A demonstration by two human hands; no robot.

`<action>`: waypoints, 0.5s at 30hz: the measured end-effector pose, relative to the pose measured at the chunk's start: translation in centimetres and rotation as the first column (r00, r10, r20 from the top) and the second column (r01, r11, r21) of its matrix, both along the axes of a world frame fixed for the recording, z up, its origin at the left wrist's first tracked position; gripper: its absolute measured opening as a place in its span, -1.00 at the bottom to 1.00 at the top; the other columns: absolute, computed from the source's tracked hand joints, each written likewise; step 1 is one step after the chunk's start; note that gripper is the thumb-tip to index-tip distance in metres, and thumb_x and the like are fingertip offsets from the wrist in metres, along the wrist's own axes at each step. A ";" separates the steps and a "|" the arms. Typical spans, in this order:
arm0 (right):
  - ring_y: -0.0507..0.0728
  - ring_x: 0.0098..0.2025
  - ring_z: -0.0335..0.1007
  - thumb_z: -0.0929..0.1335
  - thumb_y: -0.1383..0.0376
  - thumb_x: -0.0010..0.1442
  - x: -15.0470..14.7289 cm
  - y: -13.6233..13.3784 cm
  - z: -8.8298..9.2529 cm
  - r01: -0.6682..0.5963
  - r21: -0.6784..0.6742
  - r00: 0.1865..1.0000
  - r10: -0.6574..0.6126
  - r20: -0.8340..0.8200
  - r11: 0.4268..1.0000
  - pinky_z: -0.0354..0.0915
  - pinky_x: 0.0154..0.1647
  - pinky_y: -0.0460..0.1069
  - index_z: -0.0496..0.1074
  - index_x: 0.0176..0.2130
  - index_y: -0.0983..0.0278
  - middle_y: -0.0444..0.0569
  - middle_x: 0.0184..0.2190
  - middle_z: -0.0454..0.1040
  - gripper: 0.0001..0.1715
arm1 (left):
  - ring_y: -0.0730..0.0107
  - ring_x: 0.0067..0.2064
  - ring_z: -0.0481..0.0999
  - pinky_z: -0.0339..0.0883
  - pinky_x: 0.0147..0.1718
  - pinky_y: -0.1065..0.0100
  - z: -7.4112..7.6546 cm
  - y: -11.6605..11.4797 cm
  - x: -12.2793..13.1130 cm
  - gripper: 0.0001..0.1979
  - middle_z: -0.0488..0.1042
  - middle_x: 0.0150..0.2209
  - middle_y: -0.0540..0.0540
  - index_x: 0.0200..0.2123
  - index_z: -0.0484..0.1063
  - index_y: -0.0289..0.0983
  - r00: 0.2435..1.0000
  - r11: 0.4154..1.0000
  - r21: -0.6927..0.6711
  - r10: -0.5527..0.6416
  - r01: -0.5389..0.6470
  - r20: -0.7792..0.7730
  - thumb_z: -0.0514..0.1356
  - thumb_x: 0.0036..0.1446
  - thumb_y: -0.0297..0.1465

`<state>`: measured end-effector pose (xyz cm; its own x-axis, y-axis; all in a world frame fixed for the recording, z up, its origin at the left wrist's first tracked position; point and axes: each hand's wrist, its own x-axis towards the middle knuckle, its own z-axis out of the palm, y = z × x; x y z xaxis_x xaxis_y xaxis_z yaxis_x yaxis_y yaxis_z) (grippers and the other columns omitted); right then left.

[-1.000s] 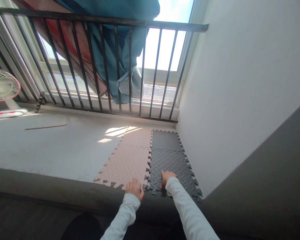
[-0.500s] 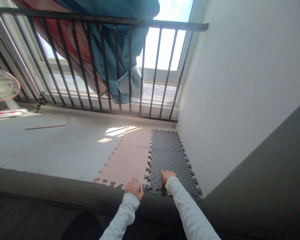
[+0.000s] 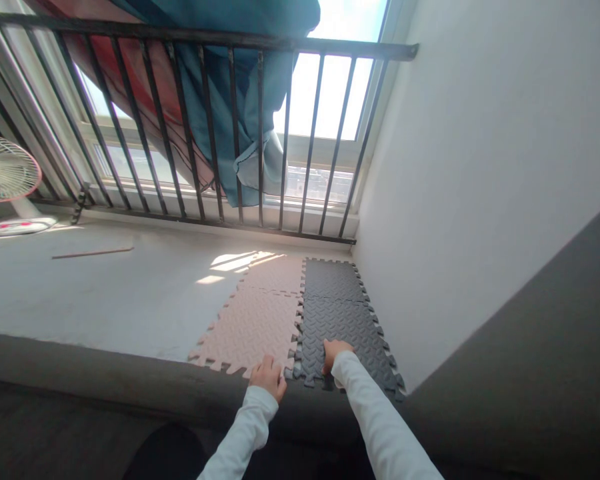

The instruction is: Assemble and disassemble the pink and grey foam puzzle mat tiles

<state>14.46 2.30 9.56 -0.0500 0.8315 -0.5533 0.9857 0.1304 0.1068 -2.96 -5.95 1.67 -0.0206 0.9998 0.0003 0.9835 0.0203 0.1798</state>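
Note:
Pink foam mat tiles [image 3: 253, 327] and dark grey foam mat tiles [image 3: 337, 327] lie side by side on a raised ledge, with toothed puzzle edges. Small gaps show along the seam between the two colours. At the near edge of the pink column, my left hand [image 3: 268, 377] has its fingers bent over the corner tile beside the seam. My right hand [image 3: 336, 355] is closed at the front part of the near dark grey tile, thumb side down toward its edge. Its fingertips are partly hidden by the hand itself.
A white wall [image 3: 455, 167] borders the dark tiles on the right. Behind stands a black metal railing [image 3: 260, 44] with a blue and pink cloth [image 3: 230, 107] at the window. On the ledge [image 3: 105, 300] lie a thin stick [image 3: 93, 253] and a fan [image 3: 10, 170].

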 end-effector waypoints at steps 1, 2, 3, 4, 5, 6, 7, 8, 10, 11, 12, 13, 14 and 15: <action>0.31 0.03 0.23 0.49 0.16 -0.31 0.0 0.0 0.0 -0.002 0.000 1.000 0.002 -0.001 1.000 0.28 -0.10 0.20 0.16 0.09 0.19 0.13 0.01 0.31 -0.03 | 0.30 -0.16 0.37 0.17 -0.16 0.29 0.0 0.0 0.0 -0.73 0.34 -0.09 -0.13 -0.28 0.45 -0.21 1.000 1.000 0.005 -0.001 0.001 -0.003 0.03 -0.05 -0.40; 0.31 0.02 0.23 0.49 0.16 -0.31 0.0 0.0 0.0 -0.004 -0.001 1.000 0.004 -0.003 1.000 0.28 -0.10 0.21 0.16 0.09 0.19 0.13 0.01 0.31 -0.03 | 0.30 -0.17 0.38 0.17 -0.16 0.29 0.0 0.0 -0.1 -0.73 0.34 -0.09 -0.13 -0.29 0.45 -0.21 1.000 1.000 0.011 -0.002 0.002 -0.004 0.03 -0.05 -0.40; 0.31 0.02 0.24 0.49 0.16 -0.30 0.0 0.0 -0.1 -0.005 -0.003 1.000 0.005 -0.006 1.000 0.28 -0.10 0.21 0.16 0.09 0.20 0.13 0.01 0.31 -0.04 | 0.30 -0.17 0.38 0.17 -0.17 0.30 -0.1 0.0 -0.1 -0.74 0.34 -0.10 -0.13 -0.29 0.45 -0.21 1.000 1.000 0.015 -0.002 0.003 -0.004 0.03 -0.05 -0.40; 0.31 0.02 0.24 0.49 0.15 -0.30 0.1 0.1 -0.1 -0.006 -0.005 1.000 0.006 -0.008 1.000 0.28 -0.11 0.21 0.16 0.09 0.20 0.13 0.01 0.31 -0.04 | 0.30 -0.18 0.38 0.18 -0.17 0.30 -0.1 -0.1 -0.1 -0.74 0.34 -0.11 -0.12 -0.29 0.45 -0.21 1.000 1.000 0.018 -0.004 0.004 -0.003 0.03 -0.05 -0.40; 0.31 0.02 0.24 0.49 0.15 -0.30 0.1 0.1 -0.2 -0.007 -0.006 1.000 0.007 -0.010 1.000 0.28 -0.11 0.21 0.16 0.09 0.19 0.13 0.01 0.31 -0.03 | 0.30 -0.18 0.38 0.18 -0.17 0.30 -0.1 -0.1 -0.2 -0.74 0.35 -0.11 -0.12 -0.30 0.45 -0.21 1.000 1.000 0.019 -0.004 0.004 0.000 0.03 -0.05 -0.39; 0.32 0.02 0.24 0.49 0.15 -0.30 0.1 0.2 -0.2 -0.007 -0.006 1.000 0.007 -0.011 1.000 0.29 -0.11 0.22 0.16 0.09 0.19 0.13 0.01 0.31 -0.03 | 0.30 -0.18 0.38 0.18 -0.17 0.30 -0.1 -0.1 -0.2 -0.74 0.35 -0.12 -0.12 -0.31 0.45 -0.21 1.000 1.000 0.021 -0.005 0.005 0.003 0.02 -0.05 -0.39; 0.32 0.02 0.24 0.49 0.14 -0.31 0.1 0.2 -0.3 -0.006 -0.006 1.000 0.006 -0.010 1.000 0.29 -0.11 0.22 0.16 0.09 0.19 0.13 0.01 0.31 -0.03 | 0.30 -0.19 0.38 0.18 -0.18 0.31 -0.1 -0.1 -0.2 -0.75 0.35 -0.13 -0.12 -0.31 0.45 -0.21 1.000 1.000 0.022 -0.005 0.004 0.007 0.02 -0.05 -0.39; 0.32 0.02 0.24 0.49 0.14 -0.31 0.2 0.2 -0.3 -0.006 -0.004 1.000 0.006 -0.010 1.000 0.28 -0.12 0.22 0.16 0.09 0.19 0.12 0.02 0.31 -0.02 | 0.31 -0.19 0.38 0.18 -0.18 0.31 -0.1 -0.1 -0.3 -0.75 0.35 -0.13 -0.11 -0.32 0.45 -0.21 1.000 1.000 0.025 -0.004 0.003 0.010 0.02 -0.05 -0.39; 0.32 0.02 0.24 0.49 0.14 -0.31 0.2 0.3 -0.5 -0.005 -0.002 1.000 0.005 -0.009 1.000 0.28 -0.11 0.22 0.16 0.09 0.19 0.12 0.01 0.31 -0.03 | 0.31 -0.20 0.38 0.17 -0.18 0.32 -0.1 -0.1 -0.3 -0.75 0.35 -0.13 -0.10 -0.33 0.45 -0.20 1.000 1.000 0.031 -0.002 0.001 0.017 0.02 -0.05 -0.38; 0.32 0.02 0.24 0.49 0.14 -0.31 0.2 0.3 -0.5 -0.005 0.002 1.000 0.005 -0.011 1.000 0.28 -0.11 0.22 0.16 0.09 0.19 0.12 0.01 0.32 -0.03 | 0.32 -0.20 0.38 0.17 -0.18 0.32 -0.2 -0.1 -0.4 -0.75 0.35 -0.13 -0.10 -0.33 0.45 -0.20 1.000 0.999 0.035 -0.001 0.000 0.021 0.02 -0.05 -0.38; 0.31 0.02 0.24 0.49 0.14 -0.31 0.2 0.3 -0.6 -0.003 0.005 1.000 0.003 -0.014 1.000 0.27 -0.10 0.22 0.17 0.08 0.19 0.12 0.00 0.32 -0.04 | 0.32 -0.20 0.38 0.17 -0.19 0.32 -0.3 -0.1 -0.4 -0.76 0.35 -0.14 -0.10 -0.34 0.45 -0.20 1.000 0.999 0.038 0.000 -0.001 0.026 0.02 -0.06 -0.38; 0.31 0.01 0.24 0.49 0.14 -0.32 0.2 0.3 -0.6 0.000 0.007 1.000 0.000 -0.017 1.000 0.27 -0.10 0.22 0.18 0.08 0.18 0.12 0.00 0.32 -0.04 | 0.32 -0.21 0.38 0.17 -0.19 0.32 -0.3 -0.1 -0.4 -0.76 0.35 -0.14 -0.10 -0.34 0.45 -0.19 1.000 0.999 0.042 0.001 -0.002 0.030 0.02 -0.06 -0.38; 0.31 0.01 0.25 0.49 0.15 -0.32 0.3 0.3 -0.6 0.004 0.008 1.000 -0.004 -0.020 1.000 0.26 -0.09 0.22 0.18 0.07 0.18 0.12 0.00 0.33 -0.05 | 0.32 -0.21 0.37 0.17 -0.19 0.32 -0.4 -0.1 -0.5 -0.76 0.35 -0.14 -0.09 -0.35 0.45 -0.19 0.999 0.999 0.046 0.003 -0.004 0.034 0.02 -0.06 -0.38; 0.31 0.01 0.25 0.49 0.15 -0.32 0.3 0.3 -0.7 0.008 0.008 1.000 -0.008 -0.021 1.000 0.26 -0.09 0.23 0.19 0.07 0.18 0.12 0.00 0.32 -0.05 | 0.32 -0.22 0.37 0.17 -0.20 0.32 -0.5 -0.1 -0.5 -0.76 0.35 -0.14 -0.09 -0.35 0.45 -0.18 0.999 0.999 0.050 0.003 -0.005 0.037 0.02 -0.07 -0.38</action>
